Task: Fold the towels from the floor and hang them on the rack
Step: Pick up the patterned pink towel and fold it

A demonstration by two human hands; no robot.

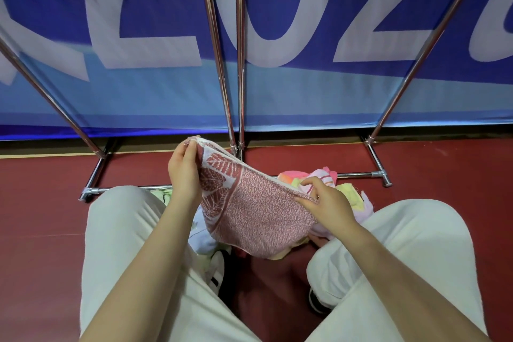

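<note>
Dark red floor (pixel 41 203) with a blue banner (pixel 305 91) behind, big white lettering across it. Pink towel (pixel 249 211) with a leaf pattern at one end is held up above the floor, between the knees, stretched by its top edge. Left hand (pixel 183 172) pinches the upper left corner, thumb and fingers curled round the hem, raised higher. Right hand (pixel 324 200) pinches the opposite end of the same edge, lower, fingers curled on the cloth. Towel slopes down from left to right and hangs loose below, bottom edge near the floor.

Behind and under it, pile of towels (pixel 324 175) on the floor: pink, yellow, lilac, partly hidden by the held towel. More pale cloth (pixel 202 236) by the left knee, white and light green.

Chrome rack (pixel 238 64) stands just beyond the pile, against the banner; slanted and upright poles rise out of view, base bars lying on the floor. No towel seen on the visible bars.

Person crouches in white trousers (pixel 125 230); black-and-white shoe (pixel 219 272) between the legs.
</note>
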